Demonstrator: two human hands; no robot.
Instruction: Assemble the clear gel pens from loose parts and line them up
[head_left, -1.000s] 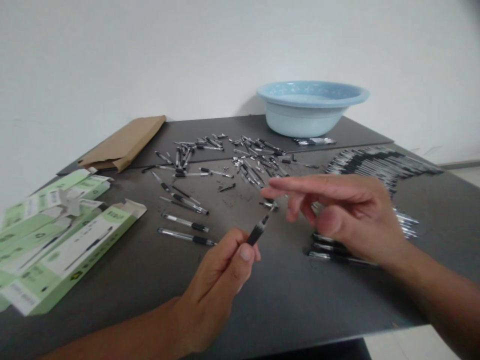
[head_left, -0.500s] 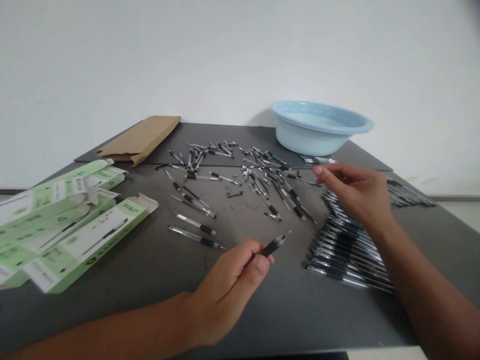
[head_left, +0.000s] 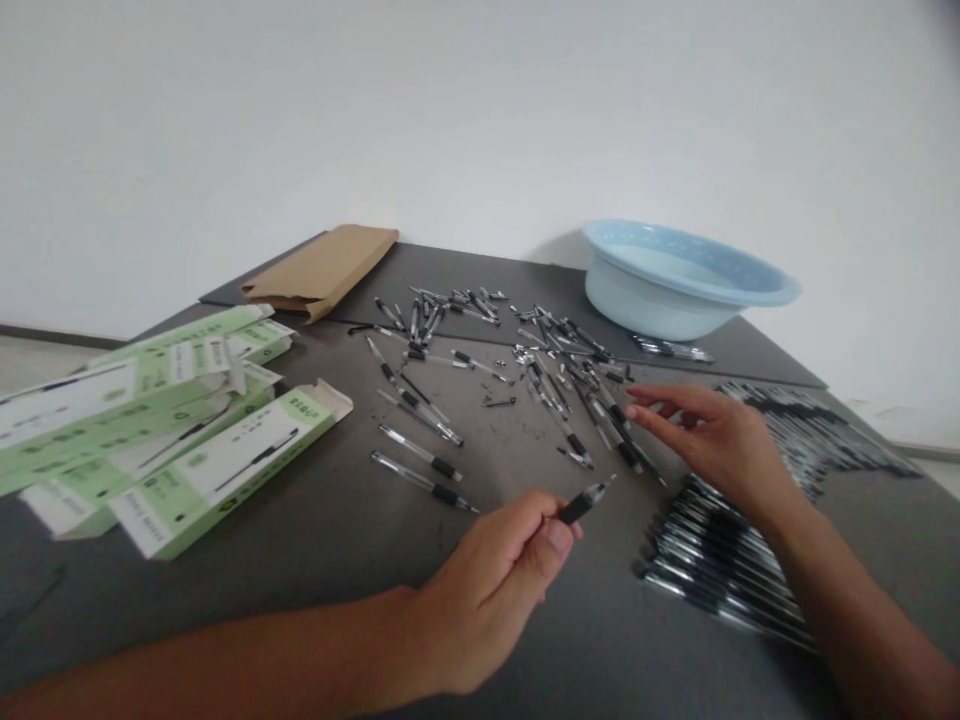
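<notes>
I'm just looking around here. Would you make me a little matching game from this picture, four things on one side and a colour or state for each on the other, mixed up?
Things
1. Basin
2. Boxes
3. Paper bag
4. Left hand

Colours and states
A. green and white
B. gripping a pen
C. light blue
D. brown

Right pairs: 1-C, 2-A, 3-D, 4-B
</notes>
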